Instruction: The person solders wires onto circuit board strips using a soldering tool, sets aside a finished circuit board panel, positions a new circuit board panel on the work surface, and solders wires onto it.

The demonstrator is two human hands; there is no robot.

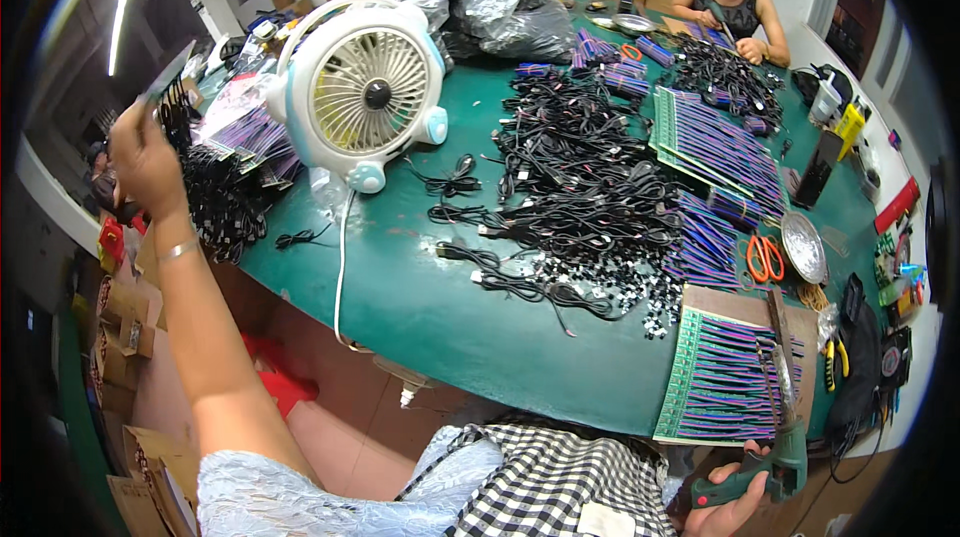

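Observation:
My left hand (146, 162), a bracelet on its wrist, is raised at the far left beside a bunch of black cables (178, 115). Its fingers look closed; whatever they hold is hidden. My right hand (738, 499) is wrapped round a green soldering gun (748, 472) with a red button, at the lower right. Just beyond it lies a row of green circuit boards (679, 377) on cardboard, with purple and blue wires running off to the right. A metal bar (783, 357) lies across those wires.
A white fan (377, 94) stands on the green table (400, 277), its cord hanging over the near edge. A large pile of black cables (580, 157) fills the middle. Orange scissors (765, 259) and a metal bowl (804, 247) lie at right. Two people sit across the table.

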